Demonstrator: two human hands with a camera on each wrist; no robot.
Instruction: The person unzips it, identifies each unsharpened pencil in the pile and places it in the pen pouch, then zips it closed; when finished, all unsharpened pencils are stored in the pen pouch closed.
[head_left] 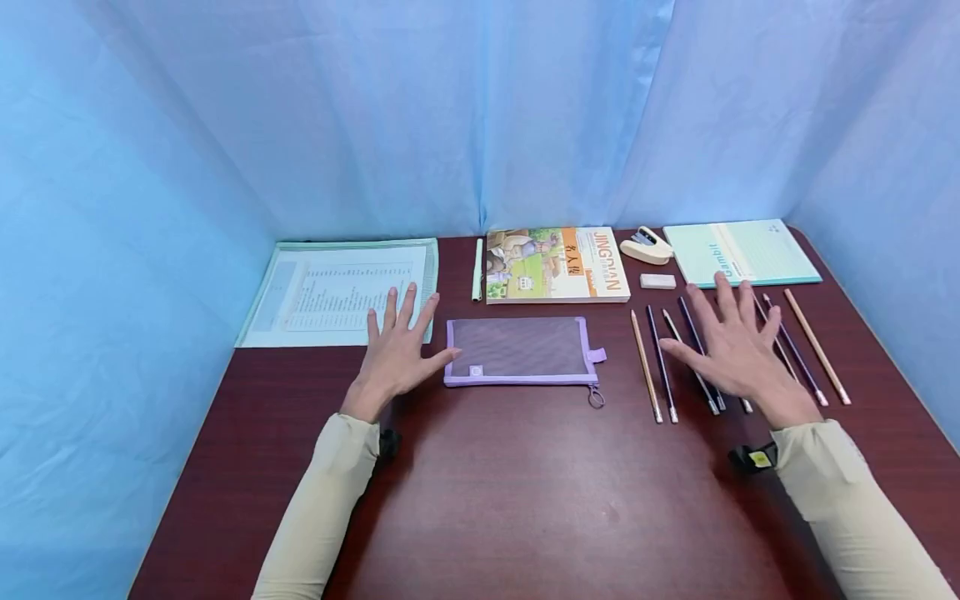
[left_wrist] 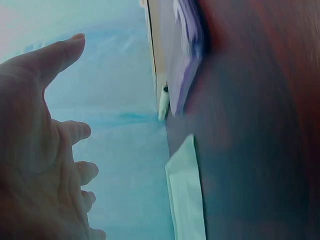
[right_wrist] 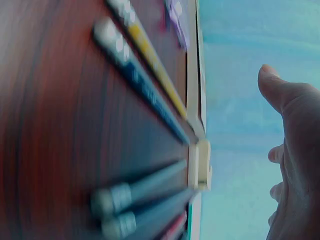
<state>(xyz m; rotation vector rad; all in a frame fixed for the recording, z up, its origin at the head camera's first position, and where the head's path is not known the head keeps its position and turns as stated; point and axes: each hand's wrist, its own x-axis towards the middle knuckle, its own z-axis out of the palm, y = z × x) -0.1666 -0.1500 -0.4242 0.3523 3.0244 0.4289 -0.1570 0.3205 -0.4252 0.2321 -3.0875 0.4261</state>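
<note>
Both hands hover spread, holding nothing: left hand (head_left: 395, 350) just left of the purple mesh pencil pouch (head_left: 517, 351), right hand (head_left: 738, 350) over the pencils (head_left: 660, 363) to its right. Best pinch one pencil mid-shaft, steadying the pouch.

Bare table (head_left: 525, 492) lies near; pouch (head_left: 517, 350) and pencils (head_left: 660, 367) block farther reach.

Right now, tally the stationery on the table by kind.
Pencils: 7
Mesh pouch: 1
Book: 1
Notebook: 1
Printed sheet: 1
Eraser: 1
Stapler: 1
White stick: 1
Total: 14
</note>
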